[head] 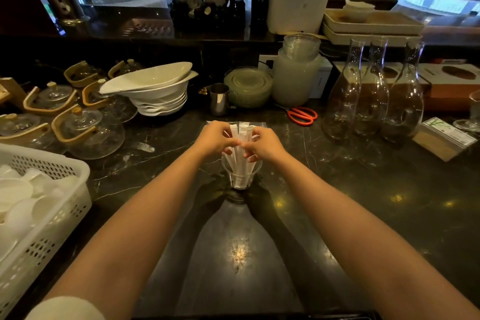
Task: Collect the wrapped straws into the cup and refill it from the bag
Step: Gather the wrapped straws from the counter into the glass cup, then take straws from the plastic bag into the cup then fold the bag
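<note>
A clear plastic cup (240,178) stands upright on the dark marble counter at the centre. Several white wrapped straws (238,161) stand in it, fanned out above the rim. My left hand (215,139) and my right hand (263,145) both close around the upper part of the straw bundle from either side, fingers touching the wrappers. Just behind the hands lies a clear plastic bag (235,123) flat on the counter; the hands hide most of it, so its contents cannot be made out.
Glass teapots (88,132) and stacked white bowls (155,91) crowd the left. A white perforated basket (49,205) sits at the near left. A steel cup (219,99), red scissors (302,115) and glass carafes (371,96) stand behind and to the right.
</note>
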Demonstrator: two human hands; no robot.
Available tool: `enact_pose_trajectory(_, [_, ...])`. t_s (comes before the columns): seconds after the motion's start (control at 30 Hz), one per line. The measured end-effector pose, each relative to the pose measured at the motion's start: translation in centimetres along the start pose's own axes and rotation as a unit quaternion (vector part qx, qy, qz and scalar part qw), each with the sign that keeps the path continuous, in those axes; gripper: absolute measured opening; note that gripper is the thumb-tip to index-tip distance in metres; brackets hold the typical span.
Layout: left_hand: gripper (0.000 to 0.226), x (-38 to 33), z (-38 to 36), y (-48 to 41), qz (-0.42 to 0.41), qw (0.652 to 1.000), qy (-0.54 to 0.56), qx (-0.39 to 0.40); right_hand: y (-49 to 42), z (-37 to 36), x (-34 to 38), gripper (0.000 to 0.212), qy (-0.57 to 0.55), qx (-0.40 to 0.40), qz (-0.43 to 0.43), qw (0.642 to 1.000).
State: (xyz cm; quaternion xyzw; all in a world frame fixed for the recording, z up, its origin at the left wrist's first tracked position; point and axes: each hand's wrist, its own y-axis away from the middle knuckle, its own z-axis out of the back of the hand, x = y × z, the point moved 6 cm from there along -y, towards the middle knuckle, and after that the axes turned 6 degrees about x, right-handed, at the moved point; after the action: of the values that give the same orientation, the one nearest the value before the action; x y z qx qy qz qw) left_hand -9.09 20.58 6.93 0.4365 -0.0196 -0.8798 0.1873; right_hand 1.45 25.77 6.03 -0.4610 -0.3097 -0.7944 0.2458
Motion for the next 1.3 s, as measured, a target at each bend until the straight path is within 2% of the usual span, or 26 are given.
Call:
enact_pose_trajectory(0.13, [0.009, -0.5, 0.8, -0.5, -0.012, 1.000, -0.006, -0.019, -0.3, 0.6, 1.0, 0.004, -0.008, -0.019, 0.019, 1.000])
enact_pose_trajectory(0.17, [0.008, -0.6, 0.9, -0.5, -0.014, 1.000, -0.010, -0.018, -0.5, 0.6, 1.0, 0.009, 0.001, -0.021, 0.020, 1.000])
enact_pose_trajectory(0.3, [0.011, -0.4, 0.1, -0.5, -0.014, 0.999, -0.037, 0.010, -0.8, 0.2, 0.3, 0.007, 0.026, -0.006, -0.003, 1.000])
enact_pose_trajectory(0.43, [0.011, -0.3, -0.1, -0.6, -0.011, 0.998, -0.050, 0.023, -1.1, 0.2, 0.3, 0.021, 0.038, 0.008, -0.017, 0.999])
enact_pose_trajectory(0.53, [0.015, -0.9, 0.6, -0.8, -0.013, 0.997, -0.065, 0.037, -1.1, 0.6, 1.4, 0.005, 0.047, 0.004, -0.004, 0.999])
enact_pose_trajectory(0.63, [0.020, -1.9, 2.2, -1.4, -0.035, 0.996, -0.079, 0.025, -1.5, 1.5, 3.2, 0.028, 0.055, -0.013, 0.034, 0.998])
enact_pose_trajectory(0.77, [0.029, -3.3, 4.8, -2.8, -0.068, 0.993, -0.091, -0.027, -2.4, 3.0, 5.7, 0.037, 0.034, -0.037, 0.064, 0.997])
enact_pose_trajectory(0.87, [0.031, -4.1, 6.4, -4.1, -0.074, 0.995, -0.047, -0.054, -3.8, 4.0, 7.0, 0.044, 0.036, -0.053, 0.073, 0.995])
enact_pose_trajectory(1.03, [0.033, -2.5, 7.9, -6.7, -0.027, 0.992, 0.062, -0.103, -6.4, 5.4, 6.8, 0.061, 0.050, -0.066, 0.031, 0.996])
enact_pose_trajectory(1.3, [0.044, 5.4, 6.0, -10.4, 0.143, 0.982, 0.085, -0.087, -10.9, 6.4, 0.8, 0.069, 0.060, -0.042, -0.108, 0.991])
